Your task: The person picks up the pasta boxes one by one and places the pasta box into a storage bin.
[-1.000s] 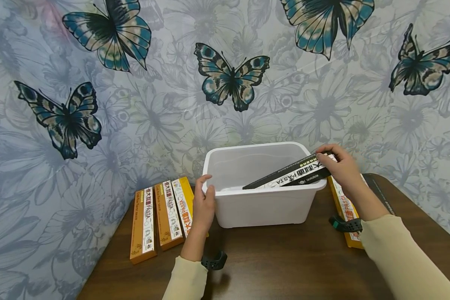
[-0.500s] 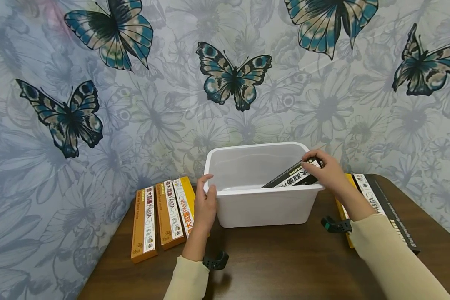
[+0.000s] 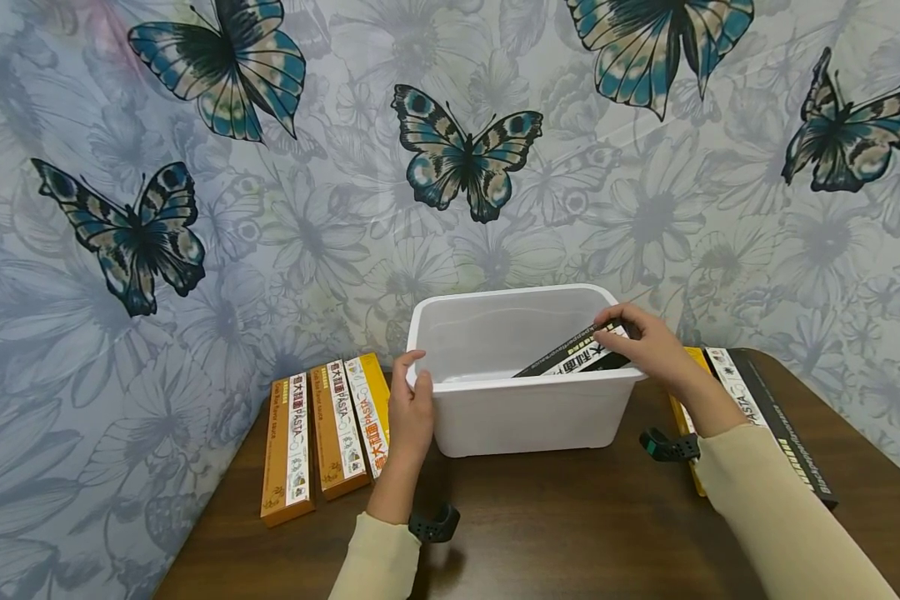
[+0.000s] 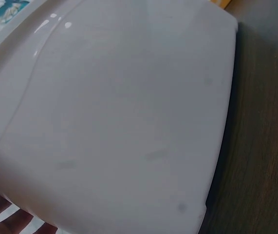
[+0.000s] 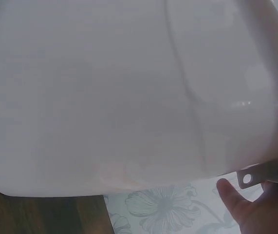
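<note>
A white plastic bin [image 3: 528, 417] stands on the table in the head view. My left hand [image 3: 411, 408] grips its left rim, with the thumb on the near side. My right hand [image 3: 643, 343] pinches the upper right end of a black pasta box [image 3: 576, 350] between thumb and fingers. The box slants down leftward inside the bin, and the front wall hides its lower end. In the left wrist view, fingertips [image 4: 12, 222] show at the lower left beside the bin wall [image 4: 124, 112]. The right wrist view is mostly bin wall [image 5: 95, 97], with a finger [image 5: 233, 197] below.
Left of the bin, yellow-orange pasta boxes [image 3: 288, 446] lie side by side on the brown wooden table [image 3: 540, 525]. To the right lie a yellow box [image 3: 688, 421] and another black pasta box [image 3: 783, 425], partly under my right forearm. A butterfly-patterned wall [image 3: 330, 208] rises behind.
My right hand has moved left and slightly down, taking the black pasta box from above the right rim deeper into the bin. The left hand stays at the left rim.
</note>
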Demonstrator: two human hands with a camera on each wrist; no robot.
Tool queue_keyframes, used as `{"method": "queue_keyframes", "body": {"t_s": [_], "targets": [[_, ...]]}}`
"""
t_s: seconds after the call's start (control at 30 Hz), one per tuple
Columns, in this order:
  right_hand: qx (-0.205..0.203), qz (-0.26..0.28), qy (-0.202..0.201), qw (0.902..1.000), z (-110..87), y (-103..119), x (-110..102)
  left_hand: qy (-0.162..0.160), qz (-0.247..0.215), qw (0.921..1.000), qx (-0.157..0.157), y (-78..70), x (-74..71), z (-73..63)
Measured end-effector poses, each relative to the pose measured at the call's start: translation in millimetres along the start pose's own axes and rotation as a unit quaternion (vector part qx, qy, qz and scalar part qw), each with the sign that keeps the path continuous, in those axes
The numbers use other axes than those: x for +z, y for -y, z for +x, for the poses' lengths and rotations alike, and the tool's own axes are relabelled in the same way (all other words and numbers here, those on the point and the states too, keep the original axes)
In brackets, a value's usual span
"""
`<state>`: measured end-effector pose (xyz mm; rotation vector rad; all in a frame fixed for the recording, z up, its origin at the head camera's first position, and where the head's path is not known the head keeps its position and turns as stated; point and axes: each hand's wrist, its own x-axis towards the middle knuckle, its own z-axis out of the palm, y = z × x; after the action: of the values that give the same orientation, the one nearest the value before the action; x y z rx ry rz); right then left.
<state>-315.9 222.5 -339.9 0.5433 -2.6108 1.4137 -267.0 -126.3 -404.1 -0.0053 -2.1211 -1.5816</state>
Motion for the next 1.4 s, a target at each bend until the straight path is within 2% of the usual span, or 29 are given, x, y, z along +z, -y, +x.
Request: {"method": "queue_keyframes", "body": {"t_s": [0.17,0.57,0.9,1.03,1.2,1.33,1.4], "targets": [[-0.011,-0.029,0.009,0.9995,2.6,-1.5,-0.7,-0.006,0.004,1.0,0.002,0.3,-1.1,0.1],[0.013,0.004,-0.002,0.9999,1.3,-3.8,3.0,-0.007,0.006,1.0,0.004,3.7,-3.0,0.2],[0.016,0.057,-0.041,0.9974,-11.1,-8.3,6.7,-0.01,0.012,0.9998,0.013,2.3,-3.1,-0.6],[-0.006,0.072,-0.076,0.9945,-18.3,-13.3,10.5,-0.01,0.012,0.9997,0.017,3.0,-2.4,-0.2],[-0.046,0.037,-0.108,0.9924,-29.1,-19.6,15.0,-0.012,0.011,0.9997,0.018,3.5,-1.0,0.0],[-0.055,-0.015,-0.122,0.9909,-38.1,-19.7,16.3,-0.01,0.009,0.9998,0.015,3.7,-0.1,0.1],[-0.058,-0.02,-0.121,0.9907,-41.4,-19.1,16.4,-0.009,0.008,0.9998,0.014,3.4,0.2,0.2]]}}
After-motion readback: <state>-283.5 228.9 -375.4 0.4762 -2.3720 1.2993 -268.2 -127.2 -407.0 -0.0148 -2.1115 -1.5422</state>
